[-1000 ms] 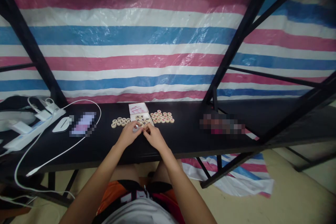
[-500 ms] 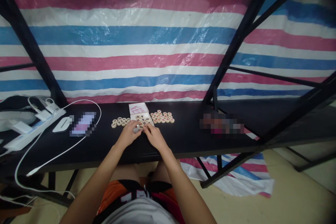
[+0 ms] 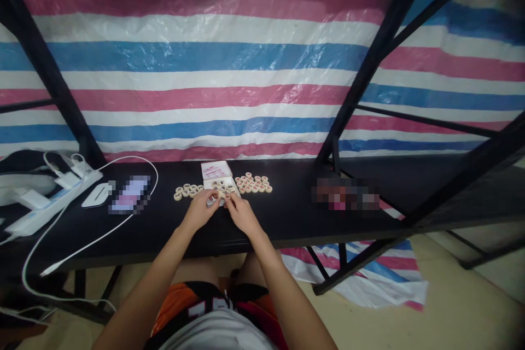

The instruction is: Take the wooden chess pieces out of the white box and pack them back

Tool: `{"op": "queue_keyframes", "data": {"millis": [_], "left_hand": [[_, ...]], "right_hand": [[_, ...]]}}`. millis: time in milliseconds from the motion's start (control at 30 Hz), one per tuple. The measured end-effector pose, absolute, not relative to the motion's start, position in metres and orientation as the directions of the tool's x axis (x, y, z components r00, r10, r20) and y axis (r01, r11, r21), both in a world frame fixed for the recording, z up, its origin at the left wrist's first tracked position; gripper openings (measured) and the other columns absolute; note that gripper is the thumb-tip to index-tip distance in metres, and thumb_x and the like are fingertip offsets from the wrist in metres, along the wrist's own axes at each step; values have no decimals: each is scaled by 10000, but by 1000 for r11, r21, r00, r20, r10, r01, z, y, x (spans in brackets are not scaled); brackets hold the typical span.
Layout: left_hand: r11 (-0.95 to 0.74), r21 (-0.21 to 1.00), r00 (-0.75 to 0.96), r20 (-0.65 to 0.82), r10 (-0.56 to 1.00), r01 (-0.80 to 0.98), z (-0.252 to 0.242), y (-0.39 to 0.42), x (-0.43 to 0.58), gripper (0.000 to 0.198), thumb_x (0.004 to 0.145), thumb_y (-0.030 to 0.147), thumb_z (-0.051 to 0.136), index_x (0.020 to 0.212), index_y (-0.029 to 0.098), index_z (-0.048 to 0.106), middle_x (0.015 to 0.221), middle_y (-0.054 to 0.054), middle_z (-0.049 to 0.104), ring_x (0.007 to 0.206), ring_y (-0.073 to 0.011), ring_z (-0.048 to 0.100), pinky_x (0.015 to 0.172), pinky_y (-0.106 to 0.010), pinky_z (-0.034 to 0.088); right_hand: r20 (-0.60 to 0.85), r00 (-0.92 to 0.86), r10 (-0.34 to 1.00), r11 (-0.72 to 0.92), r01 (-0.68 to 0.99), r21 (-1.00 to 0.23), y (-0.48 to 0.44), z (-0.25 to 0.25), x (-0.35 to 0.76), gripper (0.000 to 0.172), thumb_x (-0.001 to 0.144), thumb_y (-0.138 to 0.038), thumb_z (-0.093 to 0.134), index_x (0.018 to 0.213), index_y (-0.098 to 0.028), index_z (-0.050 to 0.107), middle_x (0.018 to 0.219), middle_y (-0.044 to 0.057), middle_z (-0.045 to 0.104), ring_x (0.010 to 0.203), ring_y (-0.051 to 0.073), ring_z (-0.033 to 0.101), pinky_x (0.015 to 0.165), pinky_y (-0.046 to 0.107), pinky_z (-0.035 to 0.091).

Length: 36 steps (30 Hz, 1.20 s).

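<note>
1. Pale disc [image 3: 222, 194], one: lies between the fingertips of both hands, over the near part of an open white box [image 3: 207, 182]. Its face is too small to read.
2. Step in hand, as judged: fine handling of single discs at the box. The next move calls for a light fingertip pinch and little wrist travel, the neighbours being close.
3. Left hand [image 3: 200, 211]: palm down, fingers curled inward, thumb and index near each other at the disc. Right hand [image 3: 241, 212]: mirrors it, fingertips angled in. Which of the two bears the disc, or whether both pinch it, cannot be told.
4. Forearms: both reach forward from the lap, converging at the box; wrists low over the table edge.
5. Black-marked discs [image 3: 222, 182]: inside the box; lid [image 3: 216, 170] folded back behind, printed pink.
6. Loose discs [image 3: 193, 193]: left of the box, dark-marked. Red-marked discs [image 3: 255, 188]: right of it, clustered.
7. Black table [image 3: 295, 216]: bears all the above, plus a white power strip [image 3: 53, 203], far left.
</note>
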<state>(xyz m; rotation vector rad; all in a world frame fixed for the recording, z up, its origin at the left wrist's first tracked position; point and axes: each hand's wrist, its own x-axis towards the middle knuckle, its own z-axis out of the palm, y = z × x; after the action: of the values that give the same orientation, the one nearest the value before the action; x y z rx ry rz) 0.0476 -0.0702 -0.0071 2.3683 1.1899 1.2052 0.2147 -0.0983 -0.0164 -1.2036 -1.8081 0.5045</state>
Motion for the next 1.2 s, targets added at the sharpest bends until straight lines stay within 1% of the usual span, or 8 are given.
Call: {"op": "queue_keyframes", "data": {"millis": [233, 367, 533, 600, 733, 933, 1100, 1200], "left_hand": [[-758, 443, 475, 596, 648, 478, -1, -80, 49, 134, 862, 255, 546, 958, 208, 627, 904, -37, 601, 866, -170, 577, 791, -300, 459], [-757, 447, 467, 601, 648, 476, -1, -80, 48, 142, 868, 274, 546, 957, 215, 640, 909, -40, 593, 869, -169, 577, 792, -299, 462], [-724, 473, 388, 625, 677, 502, -3, -74, 48, 159, 873, 292, 537, 966, 204, 631, 918, -48, 634, 897, -183, 587, 822, -325, 466], [-685, 511, 342, 610, 714, 519, -4, -73, 48, 197, 869, 293, 536, 1024, 199, 612, 900, -43, 643, 869, -180, 596, 810, -323, 471], [-619, 597, 299, 552, 779, 510, -4, -74, 48, 393, 866, 283, 528, 1248, 204, 481, 929, -37, 652, 842, -167, 607, 794, -308, 478], [-634, 582, 356, 529, 771, 509, -3, -75, 48, 230, 873, 280, 505, 1074, 193, 577, 931, -48, 666, 860, -181, 618, 792, -316, 477], [-619, 595, 343, 519, 783, 512, -1, -76, 49, 243, 862, 259, 509, 1070, 186, 610, 910, -50, 671, 846, -181, 620, 801, -324, 482], [-642, 545, 340, 556, 758, 540, 0, -76, 48, 266, 841, 212, 516, 1082, 183, 622, 943, -59, 664, 902, -193, 604, 852, -354, 474]], "right_hand": [[441, -193, 877, 470, 541, -698, -97, -19, 216, 204, 840, -188, 480, 1003, -212, 600, 802, 23, 664, 736, 166, 617, 715, 246, 438], [446, -190, 875, 472, 536, -699, -96, -20, 216, 216, 862, -200, 462, 1027, -212, 601, 857, 39, 672, 794, 173, 623, 751, 260, 438], [487, -135, 863, 481, 516, -709, -97, -19, 216, 223, 900, -276, 443, 1043, -206, 599, 794, 28, 661, 720, 165, 609, 704, 254, 434], [507, -110, 855, 488, 499, -716, -98, -17, 216, 230, 908, -310, 439, 1028, -201, 602, 785, 28, 656, 710, 162, 604, 700, 253, 436], [517, -81, 852, 490, 470, -734, -99, -15, 216, 237, 901, -342, 454, 1026, -200, 598, 768, 19, 642, 707, 155, 592, 726, 260, 446], [521, -91, 849, 506, 428, -749, -95, -21, 215, 279, 842, -316, 537, 1099, -211, 557, 864, 12, 606, 640, 120, 534, 716, 250, 457], [542, -113, 833, 534, 417, -735, -95, -22, 215, 269, 860, -318, 524, 1103, -212, 565, 839, 8, 592, 669, 125, 535, 722, 246, 452], [546, -117, 830, 539, 423, -729, -98, -18, 215, 279, 877, -329, 510, 1124, -211, 567, 849, 16, 601, 698, 131, 546, 743, 253, 452]]}}
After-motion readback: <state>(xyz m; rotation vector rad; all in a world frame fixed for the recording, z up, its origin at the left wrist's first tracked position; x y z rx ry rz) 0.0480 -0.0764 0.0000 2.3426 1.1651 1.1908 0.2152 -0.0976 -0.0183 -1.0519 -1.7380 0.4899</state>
